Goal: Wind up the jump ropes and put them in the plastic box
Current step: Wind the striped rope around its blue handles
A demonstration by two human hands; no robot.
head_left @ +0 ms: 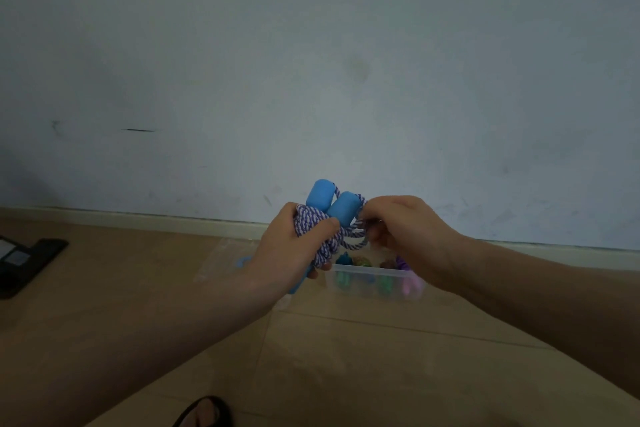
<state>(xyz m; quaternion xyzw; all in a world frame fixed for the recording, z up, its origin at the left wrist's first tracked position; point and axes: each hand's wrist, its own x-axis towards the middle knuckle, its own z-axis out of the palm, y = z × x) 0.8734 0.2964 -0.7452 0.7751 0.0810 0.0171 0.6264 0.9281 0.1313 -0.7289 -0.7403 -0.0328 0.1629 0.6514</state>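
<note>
A jump rope with two blue handles [341,208] and a purple-and-white twisted cord [313,224] is held up in front of the wall. My left hand [294,246] grips the handles together with the cord wound round them. My right hand [398,225] pinches a loop of the same cord on the right side. Below the hands, on the floor, stands the clear plastic box [360,279] with several coloured jump ropes inside; its right part is hidden behind my right wrist.
A clear plastic sheet [221,253] lies on the wooden floor left of the box, against the baseboard. A dark flat device [24,262] lies at the far left. A foot in a black sandal [204,412] shows at the bottom edge.
</note>
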